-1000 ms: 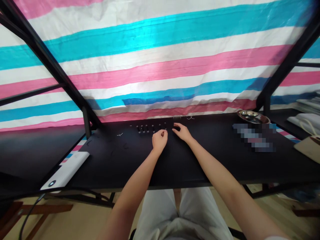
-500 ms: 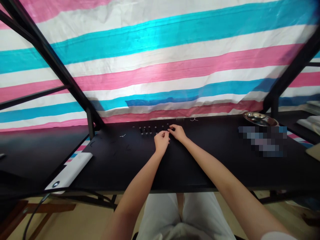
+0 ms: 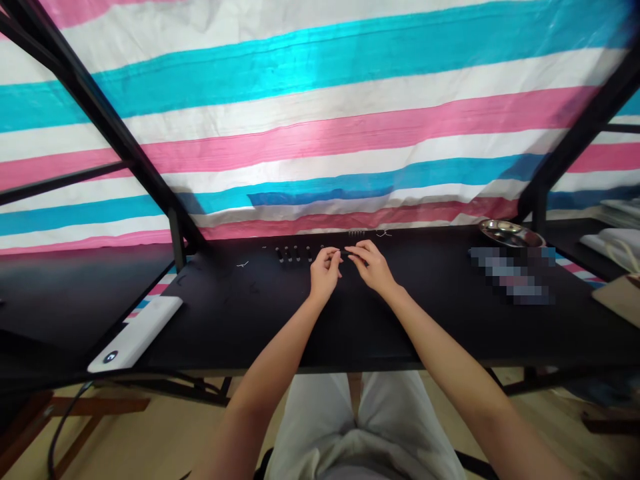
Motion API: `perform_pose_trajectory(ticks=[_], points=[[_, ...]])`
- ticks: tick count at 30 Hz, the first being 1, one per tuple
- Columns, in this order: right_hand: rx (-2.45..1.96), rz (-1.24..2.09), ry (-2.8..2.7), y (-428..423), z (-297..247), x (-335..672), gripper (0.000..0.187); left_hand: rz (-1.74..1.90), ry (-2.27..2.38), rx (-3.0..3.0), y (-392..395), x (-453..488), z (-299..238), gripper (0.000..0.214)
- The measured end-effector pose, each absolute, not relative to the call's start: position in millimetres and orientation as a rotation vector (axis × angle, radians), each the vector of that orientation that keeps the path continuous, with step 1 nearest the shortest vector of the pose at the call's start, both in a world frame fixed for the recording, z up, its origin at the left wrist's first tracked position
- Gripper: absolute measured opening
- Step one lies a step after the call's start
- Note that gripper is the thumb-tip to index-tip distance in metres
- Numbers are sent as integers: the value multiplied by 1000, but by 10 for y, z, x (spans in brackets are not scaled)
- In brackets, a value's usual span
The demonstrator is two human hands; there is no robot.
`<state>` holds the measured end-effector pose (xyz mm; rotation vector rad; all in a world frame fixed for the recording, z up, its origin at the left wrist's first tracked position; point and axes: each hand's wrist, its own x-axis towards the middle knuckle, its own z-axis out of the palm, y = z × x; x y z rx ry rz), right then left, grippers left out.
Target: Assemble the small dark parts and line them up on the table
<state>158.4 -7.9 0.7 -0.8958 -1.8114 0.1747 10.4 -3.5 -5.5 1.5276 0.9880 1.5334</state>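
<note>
Above the back half of the black table, my left hand (image 3: pixel 324 273) and my right hand (image 3: pixel 373 268) face each other with fingertips pinched. A short, thin, dark stick-like piece (image 3: pixel 345 253) spans the gap between them, gripped at both ends; its exact kind is too small to make out. Just left of my left hand stands a row of several small black cylinders (image 3: pixel 289 255) with pale ends. Part of that row is hidden behind my left fingers. Beyond my right hand, several tiny metallic pieces (image 3: pixel 357 233) line up near the table's back edge.
White thread-like scraps (image 3: pixel 243 265) lie on the black table (image 3: pixel 225 327). A shiny metal dish (image 3: pixel 535 240) stands at the back right, with a pixelated patch before it. A long white device (image 3: pixel 145 330) rests along the left edge. Black frame posts and a striped sheet rise behind.
My hands have come level, and the right has turned inward and drawn slightly nearer me. A dark piece now shows between the fingertips. The whole view has shifted a little.
</note>
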Motion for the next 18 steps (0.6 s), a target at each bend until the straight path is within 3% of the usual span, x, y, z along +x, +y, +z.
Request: perform_pose_trajectory(ticks=[3, 9, 18], points=[[-901, 286, -1755, -75, 25, 1569, 25, 1532, 959, 1496, 1, 104, -79, 26], [-932, 821, -1367, -51, 2, 1468, 30, 1537, 942, 1511, 14, 109, -91, 25], [-911, 958, -1148, -47, 34, 1444, 27, 1553, 963, 1519, 25, 102, -93, 26]])
